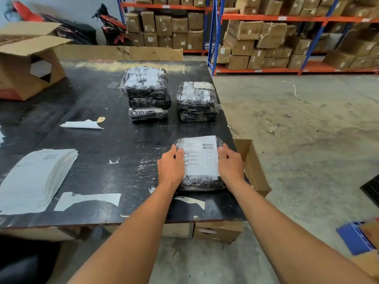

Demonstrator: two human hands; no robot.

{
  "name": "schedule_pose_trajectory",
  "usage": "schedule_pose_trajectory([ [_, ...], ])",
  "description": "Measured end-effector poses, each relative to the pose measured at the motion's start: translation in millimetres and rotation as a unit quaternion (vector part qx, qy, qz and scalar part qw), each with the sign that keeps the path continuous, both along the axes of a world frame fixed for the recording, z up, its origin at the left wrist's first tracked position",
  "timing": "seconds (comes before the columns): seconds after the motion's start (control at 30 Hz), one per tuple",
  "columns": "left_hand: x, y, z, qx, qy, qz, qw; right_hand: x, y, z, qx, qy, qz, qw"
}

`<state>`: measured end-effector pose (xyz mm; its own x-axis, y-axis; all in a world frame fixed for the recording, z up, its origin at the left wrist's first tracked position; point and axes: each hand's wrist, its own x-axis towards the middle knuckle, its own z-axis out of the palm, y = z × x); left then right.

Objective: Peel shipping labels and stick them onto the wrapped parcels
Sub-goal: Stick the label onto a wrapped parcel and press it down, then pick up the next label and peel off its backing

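1. A parcel (202, 182) lies at the near right of the black table (131, 144), a white label (202, 158) on its top.
2. The left hand (171, 166) lies flat on the label's left edge; the right hand (230, 163) lies flat on its right edge. Neither grips anything.
3. A sheet stack (34, 179) sits at the near left.
4. Farther back stand two parcel piles, the left pile (146, 93) and the right pile (196, 101), set apart.
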<state>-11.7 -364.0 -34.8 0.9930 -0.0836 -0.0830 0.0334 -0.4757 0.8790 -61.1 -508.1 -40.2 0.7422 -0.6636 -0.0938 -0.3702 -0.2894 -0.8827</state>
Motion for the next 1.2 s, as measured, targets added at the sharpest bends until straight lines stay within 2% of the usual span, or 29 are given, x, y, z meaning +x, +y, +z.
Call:
schedule_pose_trajectory([
  [0.13,2.0,0.8,5.7,0.035,0.006,-0.022,0.999,0.9,-1.0,1.3,0.001,0.005,0.010,1.000],
  [0.33,1.7,3.1,24.7,0.081,0.002,-0.028,0.996,0.8,-14.9,17.2,-0.048,0.065,0.063,0.995],
  [0.57,15.5,41.2,48.5,0.075,-0.036,0.059,0.995,24.0,-5.8,62.9,-0.159,0.002,0.052,0.986],
  [0.73,20.4,96.9,68.3,0.081,-0.069,0.145,0.984,45.7,57.3,83.0,-0.149,0.009,0.143,0.978],
  [1.0,30.2,241.6,58.5,0.104,-0.056,0.286,0.951,77.0,208.1,57.0,-0.142,0.032,0.292,0.945],
  [1.2,56.5,338.7,42.2,0.138,-0.049,0.283,0.948,114.2,306.7,36.4,-0.154,0.039,0.320,0.934],
])
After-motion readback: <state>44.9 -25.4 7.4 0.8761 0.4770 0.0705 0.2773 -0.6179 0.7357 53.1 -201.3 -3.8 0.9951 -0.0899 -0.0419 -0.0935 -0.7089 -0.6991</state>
